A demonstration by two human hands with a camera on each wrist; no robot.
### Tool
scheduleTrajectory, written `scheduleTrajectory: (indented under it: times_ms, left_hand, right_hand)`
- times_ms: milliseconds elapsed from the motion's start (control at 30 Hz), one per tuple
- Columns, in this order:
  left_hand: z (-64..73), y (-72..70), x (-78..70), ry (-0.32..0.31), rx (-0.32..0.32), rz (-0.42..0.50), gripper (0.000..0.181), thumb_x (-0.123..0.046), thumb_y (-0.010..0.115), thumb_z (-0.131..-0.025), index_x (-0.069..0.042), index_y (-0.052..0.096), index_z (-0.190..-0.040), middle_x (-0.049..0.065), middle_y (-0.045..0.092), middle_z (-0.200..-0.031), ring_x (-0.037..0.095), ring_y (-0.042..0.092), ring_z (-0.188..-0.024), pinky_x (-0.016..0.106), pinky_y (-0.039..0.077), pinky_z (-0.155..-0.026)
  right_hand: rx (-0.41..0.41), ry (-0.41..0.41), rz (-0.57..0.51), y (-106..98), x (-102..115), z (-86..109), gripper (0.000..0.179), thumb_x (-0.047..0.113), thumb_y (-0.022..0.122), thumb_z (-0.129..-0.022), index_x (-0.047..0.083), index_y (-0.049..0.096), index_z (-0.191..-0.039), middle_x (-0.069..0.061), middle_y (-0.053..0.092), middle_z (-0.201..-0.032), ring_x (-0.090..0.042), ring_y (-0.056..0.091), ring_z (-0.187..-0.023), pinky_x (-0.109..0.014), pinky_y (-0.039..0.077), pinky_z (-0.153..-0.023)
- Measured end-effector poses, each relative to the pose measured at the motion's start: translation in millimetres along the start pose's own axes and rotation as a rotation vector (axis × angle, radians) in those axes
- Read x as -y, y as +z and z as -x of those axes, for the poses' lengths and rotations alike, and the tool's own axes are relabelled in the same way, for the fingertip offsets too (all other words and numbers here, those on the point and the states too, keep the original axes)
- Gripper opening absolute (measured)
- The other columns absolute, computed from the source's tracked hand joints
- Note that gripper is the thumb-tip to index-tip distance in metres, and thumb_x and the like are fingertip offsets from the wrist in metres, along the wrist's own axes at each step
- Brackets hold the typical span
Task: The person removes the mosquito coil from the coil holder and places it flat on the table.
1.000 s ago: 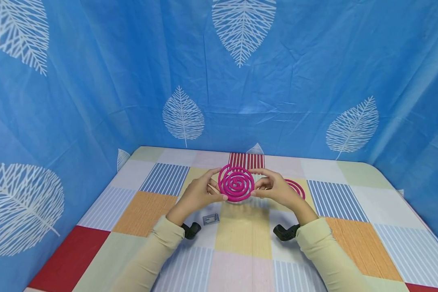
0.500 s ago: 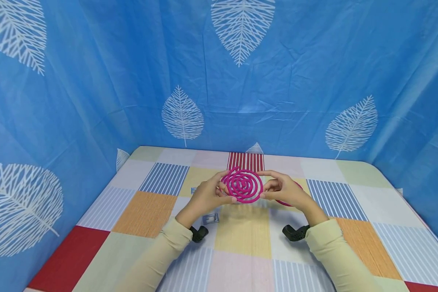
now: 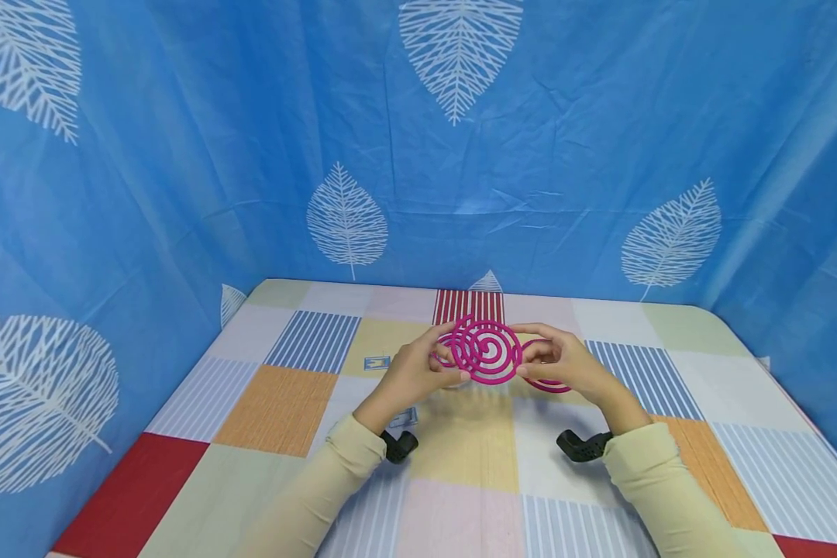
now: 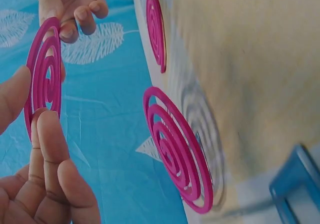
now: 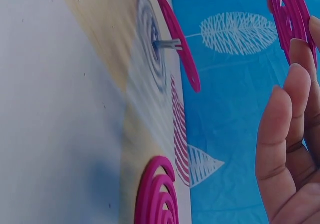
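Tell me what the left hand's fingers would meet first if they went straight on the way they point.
The pink coil they already hold; past it, probably the right hand at its far edge, though depth is unclear.

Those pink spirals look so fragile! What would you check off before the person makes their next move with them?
1. Both hands on the spiral: ok. The left hand and right hand pinch the held coil at opposite edges.
2. Held coil clear of the table: ok, it is lifted above it.
3. Held coil unbroken: cannot tell. Two offset spirals show, and any crack would be too fine to see.
4. Mounted coil out of the way: ok, it stands raised off the table, apart from the hands.
5. Flat coil untouched: ok.
6. Small metal stand free: ok, it lies beside the left hand.
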State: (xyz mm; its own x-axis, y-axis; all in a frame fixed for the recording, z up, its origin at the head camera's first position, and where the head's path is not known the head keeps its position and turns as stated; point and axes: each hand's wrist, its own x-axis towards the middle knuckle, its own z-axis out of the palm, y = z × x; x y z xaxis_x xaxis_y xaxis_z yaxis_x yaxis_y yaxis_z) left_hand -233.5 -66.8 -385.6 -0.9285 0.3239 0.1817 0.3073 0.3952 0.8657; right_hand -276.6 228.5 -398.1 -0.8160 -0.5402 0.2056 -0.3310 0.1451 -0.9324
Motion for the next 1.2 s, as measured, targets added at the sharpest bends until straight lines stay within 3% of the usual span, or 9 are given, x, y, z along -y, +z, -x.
scheduleTrajectory:
  times_ms: [133,267,433,733,867,1033,1200]
  left_hand:
    - [-3.6,6.5,-4.0,-0.015,-0.006,0.035,0.08,-0.013,0.087,-0.094,-0.01,0.048,-0.163,0.016,0.071,-0.108,0.013,0.063,-0.08,0.026,0.055,-0.069]
    - [-8.0,14.0,-7.0,-0.009,-0.017,0.074,0.08,-0.011,0.088,-0.092,-0.008,0.049,-0.162,0.012,0.072,-0.105,0.012,0.065,-0.078,0.028,0.06,-0.067]
    - [-13.0,24.3,-9.8,0.005,-0.03,0.096,0.081,-0.009,0.089,-0.09,-0.007,0.05,-0.161,0.01,0.072,-0.103,0.011,0.061,-0.077,0.024,0.055,-0.067]
    - [-19.5,44.7,-14.2,-0.047,-0.046,0.177,0.082,-0.011,0.089,-0.09,-0.014,0.05,-0.162,0.005,0.072,-0.106,0.01,0.06,-0.078,0.024,0.051,-0.065]
    - [-22.4,53.6,-16.6,-0.052,-0.046,0.194,0.08,-0.013,0.089,-0.091,-0.015,0.05,-0.162,0.003,0.07,-0.106,0.009,0.058,-0.078,0.024,0.049,-0.064]
    - [-25.7,63.2,-19.0,-0.048,-0.036,0.224,0.079,-0.013,0.088,-0.092,-0.013,0.05,-0.162,0.013,0.073,-0.109,0.009,0.061,-0.075,0.023,0.049,-0.063]
    - [-29.8,72.9,-21.9,-0.046,-0.032,0.231,0.079,-0.012,0.087,-0.092,-0.013,0.05,-0.162,0.008,0.075,-0.105,0.006,0.062,-0.074,0.022,0.049,-0.062]
  right_hand:
    - [-0.004,0.015,-0.007,-6.2,3.4,4.8,0.061,-0.007,0.072,-0.098,-0.017,0.044,-0.151,0.003,0.078,-0.094,-0.009,0.07,-0.087,-0.022,0.058,-0.08]
    - [-0.009,0.046,-0.01,-13.3,7.2,10.6,0.062,-0.006,0.071,-0.1,-0.017,0.041,-0.153,0.002,0.078,-0.096,-0.009,0.071,-0.089,-0.023,0.059,-0.082]
    - [-0.025,0.073,0.017,-22.1,10.3,17.4,0.061,-0.004,0.071,-0.1,-0.013,0.043,-0.154,0.001,0.077,-0.095,-0.01,0.07,-0.088,-0.024,0.059,-0.08]
    - [0.003,0.039,-0.029,-42.3,8.8,26.7,0.055,-0.008,0.067,-0.101,0.018,0.06,-0.149,-0.001,0.075,-0.095,-0.01,0.069,-0.084,-0.027,0.059,-0.079]
    - [0.017,0.039,-0.064,-50.4,7.0,31.1,0.056,-0.009,0.066,-0.101,0.023,0.061,-0.147,-0.002,0.075,-0.096,-0.013,0.07,-0.086,-0.026,0.06,-0.083]
    - [0.03,0.052,-0.101,-58.6,4.6,36.6,0.058,-0.01,0.065,-0.101,0.028,0.063,-0.144,-0.003,0.074,-0.096,-0.016,0.072,-0.088,-0.028,0.062,-0.086]
    - [0.058,0.031,-0.126,-67.8,0.9,42.6,0.06,-0.012,0.062,-0.101,0.029,0.062,-0.145,-0.003,0.075,-0.098,-0.015,0.072,-0.09,-0.028,0.061,-0.087]
